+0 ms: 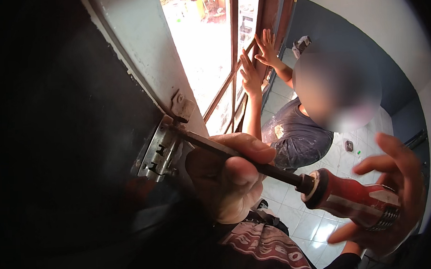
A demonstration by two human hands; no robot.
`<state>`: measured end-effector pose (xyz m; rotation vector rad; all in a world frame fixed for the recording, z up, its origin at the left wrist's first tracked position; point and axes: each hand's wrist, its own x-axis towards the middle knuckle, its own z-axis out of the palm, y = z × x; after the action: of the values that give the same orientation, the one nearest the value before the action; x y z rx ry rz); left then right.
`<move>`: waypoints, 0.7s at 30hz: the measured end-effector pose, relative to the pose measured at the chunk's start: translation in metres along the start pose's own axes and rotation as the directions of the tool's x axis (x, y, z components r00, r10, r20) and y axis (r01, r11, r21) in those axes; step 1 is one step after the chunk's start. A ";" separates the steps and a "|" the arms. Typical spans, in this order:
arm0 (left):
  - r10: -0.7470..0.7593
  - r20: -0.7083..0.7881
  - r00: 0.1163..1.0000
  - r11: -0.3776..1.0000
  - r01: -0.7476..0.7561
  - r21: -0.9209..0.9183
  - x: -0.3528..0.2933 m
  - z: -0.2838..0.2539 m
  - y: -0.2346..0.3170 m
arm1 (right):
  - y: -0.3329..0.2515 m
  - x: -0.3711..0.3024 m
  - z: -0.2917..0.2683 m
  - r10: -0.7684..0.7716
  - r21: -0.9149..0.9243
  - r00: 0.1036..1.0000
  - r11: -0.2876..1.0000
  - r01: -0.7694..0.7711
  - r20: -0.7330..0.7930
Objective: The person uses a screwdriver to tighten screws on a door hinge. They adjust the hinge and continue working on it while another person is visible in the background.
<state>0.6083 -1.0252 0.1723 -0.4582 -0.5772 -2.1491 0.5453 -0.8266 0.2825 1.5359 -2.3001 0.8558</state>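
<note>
A metal slide bolt (157, 154) is mounted at the edge of a dark door panel (65, 117). The tip of a long screwdriver (348, 198) meets the bolt's upper end, and its shaft slants down to the right. My left hand (234, 181) closes thumb and fingers around the shaft near the bolt. Around the red, ridged handle my right hand (403, 189) has its fingers spread and slightly blurred, with the handle's end close to the palm. Just above the bolt, a worn metal bracket (182, 107) is fixed to the pale door frame (129, 42).
Another person in a dark, stained shirt (302, 130) stands beyond my hands, both palms against a brown window frame (268, 12). Bright light comes through the opening. A small dark container (348, 145) lies on the pale tiled floor (301, 222); blue-grey and white walls curve around the right.
</note>
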 end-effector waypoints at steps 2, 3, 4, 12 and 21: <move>0.072 -0.016 0.997 0.997 -0.072 0.004 0.010 0.004 0.007 | 0.000 0.018 -0.013 0.038 0.150 0.982 0.986 -0.066 0.187; 0.080 -0.016 0.997 0.997 -0.080 -0.005 0.017 0.001 0.008 | 0.002 0.028 -0.016 0.072 0.199 0.961 0.972 -0.128 0.269; 0.063 -0.016 0.998 0.998 -0.063 -0.009 0.020 0.002 0.015 | -0.002 0.036 -0.016 0.074 0.209 0.953 0.968 -0.139 0.293; 0.117 0.089 0.989 0.958 -0.136 0.252 0.097 0.052 0.085 | -0.063 0.126 -0.040 -0.205 -0.103 0.979 0.973 0.205 0.011; -0.043 -0.011 0.999 0.911 0.034 -0.410 0.087 0.064 0.157 | -0.149 0.148 -0.037 -0.224 -0.375 0.969 0.894 0.247 0.105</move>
<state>0.6926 -1.1302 0.3074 -0.6554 -0.1157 -2.3137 0.6139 -0.9571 0.4360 1.6241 -2.0968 0.2749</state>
